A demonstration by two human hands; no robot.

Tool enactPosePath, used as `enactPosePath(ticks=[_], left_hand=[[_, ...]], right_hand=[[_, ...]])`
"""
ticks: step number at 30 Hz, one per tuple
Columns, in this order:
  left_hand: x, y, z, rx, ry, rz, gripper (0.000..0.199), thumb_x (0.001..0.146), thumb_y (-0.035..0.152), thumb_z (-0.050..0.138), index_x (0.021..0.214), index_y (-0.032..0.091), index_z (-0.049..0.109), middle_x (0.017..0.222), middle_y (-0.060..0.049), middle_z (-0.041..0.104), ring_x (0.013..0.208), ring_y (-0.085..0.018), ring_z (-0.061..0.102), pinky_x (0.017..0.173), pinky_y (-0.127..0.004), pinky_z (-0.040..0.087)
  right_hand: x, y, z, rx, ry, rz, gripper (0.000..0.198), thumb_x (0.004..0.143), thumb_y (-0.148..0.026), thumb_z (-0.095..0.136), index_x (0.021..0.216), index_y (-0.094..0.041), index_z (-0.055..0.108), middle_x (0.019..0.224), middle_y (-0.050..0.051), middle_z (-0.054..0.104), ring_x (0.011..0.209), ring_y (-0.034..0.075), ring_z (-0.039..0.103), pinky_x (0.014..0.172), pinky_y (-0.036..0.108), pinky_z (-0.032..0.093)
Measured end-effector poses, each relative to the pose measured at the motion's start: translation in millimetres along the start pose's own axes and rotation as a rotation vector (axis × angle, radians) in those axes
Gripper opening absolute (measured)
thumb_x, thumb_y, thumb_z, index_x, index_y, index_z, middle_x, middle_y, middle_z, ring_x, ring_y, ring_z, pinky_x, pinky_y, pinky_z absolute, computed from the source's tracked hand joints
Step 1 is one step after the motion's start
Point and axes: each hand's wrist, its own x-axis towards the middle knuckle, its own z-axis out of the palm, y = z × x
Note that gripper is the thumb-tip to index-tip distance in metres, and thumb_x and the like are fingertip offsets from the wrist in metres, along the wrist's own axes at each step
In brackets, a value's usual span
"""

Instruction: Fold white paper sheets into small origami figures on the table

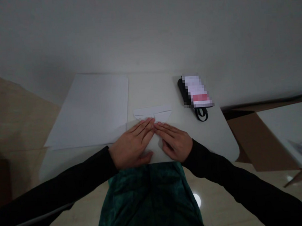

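Note:
A small piece of folded white paper (pixel 152 111) lies on the white table (pixel 151 89) close in front of me. Its long straight edge faces the wall, and its sides slant inward toward me. My left hand (pixel 134 143) rests flat with its fingertips pressed on the paper's near part. From the other side my right hand (pixel 174 140) lays its outstretched fingers on the paper too. The fingertips of both hands meet near the middle. Part of the paper is hidden under them.
Large white sheets (pixel 91 110) lie stacked on the table's left side. At the back right, a phone with a blurred screen (pixel 197 90) leans on a black object with a looped strap (pixel 201 114). An opened cardboard box (pixel 266 139) stands right of the table. A wall rises behind.

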Motion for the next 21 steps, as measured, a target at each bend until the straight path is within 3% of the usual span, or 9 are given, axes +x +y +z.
enactPosePath(ticks=[12,21], left_hand=[[-2,22,7,0.157,0.093,-0.044,0.070,0.088,0.042,0.043,0.138,-0.005,0.033,0.145,-0.026,0.034,0.138,-0.032,0.030,0.112,-0.045,0.028],[4,26,5,0.277,0.124,-0.200,0.074,0.084,0.052,0.045,0.127,-0.009,0.048,0.134,-0.032,0.046,0.128,-0.038,0.044,0.104,-0.049,0.034]], right_hand=[[0,2,2,0.000,0.004,0.020,0.047,0.077,-0.011,0.046,0.123,-0.007,0.054,0.129,0.016,0.058,0.128,0.021,0.048,0.106,0.041,0.043],[1,4,0,0.059,0.020,0.054,0.042,0.075,-0.007,0.045,0.115,-0.012,0.059,0.126,0.012,0.062,0.122,0.018,0.054,0.104,0.037,0.045]])
